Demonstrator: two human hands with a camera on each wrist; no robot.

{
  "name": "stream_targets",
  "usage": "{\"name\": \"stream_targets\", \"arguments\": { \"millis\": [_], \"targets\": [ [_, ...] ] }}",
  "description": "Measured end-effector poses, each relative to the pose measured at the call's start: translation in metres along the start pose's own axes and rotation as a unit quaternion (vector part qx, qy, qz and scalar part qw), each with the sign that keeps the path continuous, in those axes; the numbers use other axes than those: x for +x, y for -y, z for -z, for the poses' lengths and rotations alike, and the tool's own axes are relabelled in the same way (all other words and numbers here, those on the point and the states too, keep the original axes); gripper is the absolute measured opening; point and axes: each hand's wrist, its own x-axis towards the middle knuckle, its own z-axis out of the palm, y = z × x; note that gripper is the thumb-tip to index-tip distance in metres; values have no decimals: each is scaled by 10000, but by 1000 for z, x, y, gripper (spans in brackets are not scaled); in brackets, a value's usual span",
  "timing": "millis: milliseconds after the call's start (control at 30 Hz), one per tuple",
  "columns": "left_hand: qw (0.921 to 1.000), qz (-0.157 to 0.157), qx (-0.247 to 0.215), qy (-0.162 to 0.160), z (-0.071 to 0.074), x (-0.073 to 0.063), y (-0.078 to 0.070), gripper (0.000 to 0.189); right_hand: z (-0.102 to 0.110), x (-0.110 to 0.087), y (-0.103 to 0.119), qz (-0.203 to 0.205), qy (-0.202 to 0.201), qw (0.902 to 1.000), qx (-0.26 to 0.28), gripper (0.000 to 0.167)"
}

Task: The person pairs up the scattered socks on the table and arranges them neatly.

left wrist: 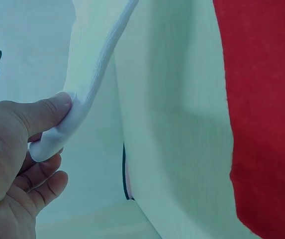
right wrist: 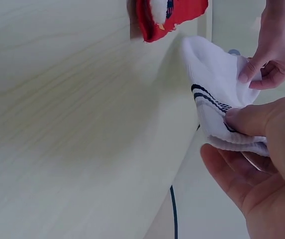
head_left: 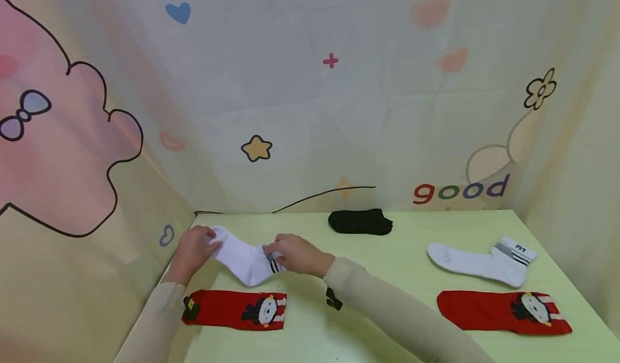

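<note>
A white sock with black stripes at its cuff is stretched between both hands at the left of the table. The left hand pinches its toe end; in the left wrist view the thumb presses on the white fabric. At the other end, the right hand grips the striped cuff, and the right wrist view shows the thumb on top by the stripes. Just below the white sock lies a red sock with a cartoon animal face, flat on the table.
On the right side of the table lie another striped white sock and a second red sock. A black sock rests near the back edge. Printed curtains hang behind and beside the pale green table.
</note>
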Motion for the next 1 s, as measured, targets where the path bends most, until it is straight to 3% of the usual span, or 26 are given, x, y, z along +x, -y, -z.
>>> {"name": "stream_targets", "arguments": {
  "millis": [300, 767, 1000],
  "targets": [
    [9997, -75, -93, -197, 6, -1, -4, 24, 15, -8, 0, 209, -144, 9997, 33, 29],
    [9979, -92, -373, -517, 11, -4, -24, 26, 35, -26, -6, 418, -370, 9984, 94, 29],
    [9970, -156, -432, -617, 14, -6, -33, 26, 42, -33, -5, 341, -342, 9988, 43, 31]
  ]
}}
